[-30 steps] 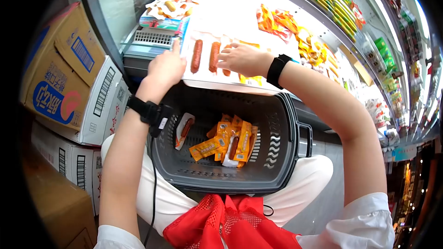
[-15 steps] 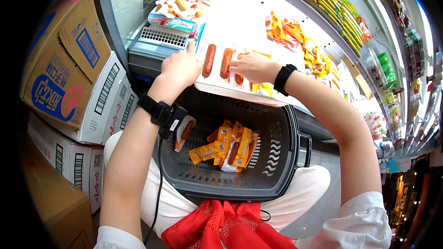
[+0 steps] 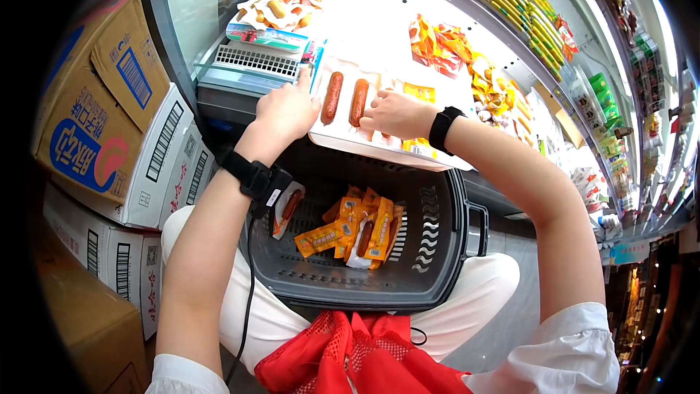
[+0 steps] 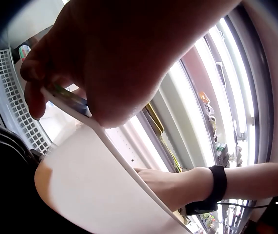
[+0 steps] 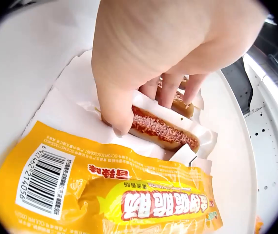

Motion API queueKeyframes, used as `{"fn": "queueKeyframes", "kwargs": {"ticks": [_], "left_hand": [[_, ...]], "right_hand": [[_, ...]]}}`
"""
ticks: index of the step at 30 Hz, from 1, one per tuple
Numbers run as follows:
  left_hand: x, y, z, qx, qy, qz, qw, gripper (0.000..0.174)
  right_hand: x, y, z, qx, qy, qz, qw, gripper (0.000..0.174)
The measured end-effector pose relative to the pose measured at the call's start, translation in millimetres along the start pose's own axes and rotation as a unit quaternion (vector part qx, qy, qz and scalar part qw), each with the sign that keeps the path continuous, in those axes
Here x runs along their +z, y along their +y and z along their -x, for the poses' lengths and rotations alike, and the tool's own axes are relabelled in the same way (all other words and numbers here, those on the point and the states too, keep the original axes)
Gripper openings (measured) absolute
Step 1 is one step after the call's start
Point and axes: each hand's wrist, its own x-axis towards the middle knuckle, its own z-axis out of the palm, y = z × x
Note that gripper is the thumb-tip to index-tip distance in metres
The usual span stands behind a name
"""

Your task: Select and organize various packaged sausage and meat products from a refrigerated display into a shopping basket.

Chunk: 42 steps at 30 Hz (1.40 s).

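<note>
A white tray lies at the front of the lit shelf, its near edge over the basket. My left hand grips the tray's left end; the left wrist view shows thumb and fingers round its rim. Two reddish sausages in clear-fronted wrappers lie side by side on the tray. To their right, my right hand pinches another wrapped sausage, thumb on one side and fingers on the other. A yellow sausage packet with a barcode lies beside it, on the thumb's side.
Below the tray, a dark grey basket between the knees holds several orange packets. Cardboard boxes are stacked at left. Behind the left hand are a white grid and a heap of sausages. More orange packets lie at back right.
The head view has shifted slightly. The right hand's fingers, spread over the third sausage a second ago, have drawn in around it. My left hand keeps its grip on the tray.
</note>
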Motion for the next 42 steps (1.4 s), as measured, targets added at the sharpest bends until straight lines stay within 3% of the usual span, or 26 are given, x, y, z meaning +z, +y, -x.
{"fn": "queueKeyframes", "kwargs": {"ticks": [2,6,8,10,11,12,13,14,16,18,20,22,24,26,28,29,30,32,35,38,42], "left_hand": [[1,3,1,0.002,-0.018,-0.006,1.000,0.058],[16,3,2,-0.007,0.050,0.032,0.998,0.055],[18,3,-1,-0.010,0.060,0.040,0.997,0.056],[14,2,-7,-0.014,0.050,0.045,0.998,0.054],[13,-1,-10,0.012,0.047,0.027,0.998,0.051],[10,-3,-9,0.037,0.042,0.009,0.998,0.049],[16,-8,-17,-0.010,0.052,0.076,0.996,0.044],[7,-7,-8,0.064,0.052,-0.013,0.996,0.044],[24,-15,-22,-0.018,0.083,0.076,0.993,0.053],[27,-18,-22,-0.015,0.084,0.068,0.994,0.053],[28,-18,-22,-0.013,0.097,0.047,0.994,0.053],[27,-16,-20,-0.026,0.088,0.037,0.995,0.053],[29,-17,-19,-0.025,0.093,0.029,0.995,0.053],[29,-15,-16,-0.028,0.083,0.018,0.996,0.053],[29,-15,-13,-0.030,0.079,0.017,0.996,0.053],[30,-16,-11,-0.026,0.088,0.007,0.996,0.054],[30,-17,-10,-0.027,0.088,0.007,0.996,0.054],[32,-20,-11,-0.010,0.081,-0.007,0.997,0.056],[30,-19,-9,-0.011,0.078,0.002,0.997,0.056],[26,-15,-5,-0.031,0.056,0.020,0.998,0.056],[25,-13,0,-0.031,0.063,0.000,0.998,0.056]], "right_hand": [[0,-5,-1,0.004,-0.042,-0.019,0.999,0.015],[-10,-4,2,-0.001,-0.050,0.020,0.999,0.014],[-17,4,8,-0.004,-0.012,0.027,1.000,0.013],[-41,15,19,0.055,-0.001,-0.066,0.996,0.014],[-44,23,29,0.083,0.107,-0.102,0.985,0.016],[-47,28,41,0.111,0.214,-0.139,0.961,0.018],[-62,26,54,0.156,0.263,-0.158,0.939,0.021],[-83,23,67,0.202,0.313,-0.175,0.911,0.025],[-116,8,93,0.245,0.448,-0.208,0.834,0.021],[-111,-30,121,0.355,0.523,-0.378,0.676,0.015],[-111,-70,133,0.437,0.534,-0.412,0.595,0.014],[-95,-104,141,0.501,0.353,-0.524,0.591,0.017],[-63,-131,135,0.508,0.196,-0.592,0.594,0.021],[-22,-154,128,0.503,0.105,-0.572,0.640,0.023],[-6,-168,118,0.521,0.040,-0.565,0.638,0.026],[14,-174,118,0.531,-0.011,-0.595,0.604,0.029],[38,-179,119,0.499,-0.054,-0.510,0.698,0.030],[65,-189,114,0.495,-0.131,-0.361,0.779,0.035],[66,-187,96,0.479,-0.173,-0.293,0.809,0.030],[60,-178,61,0.420,-0.188,-0.359,0.812,0.020],[73,-194,-7,0.319,-0.204,-0.381,0.843,0.021]]}}
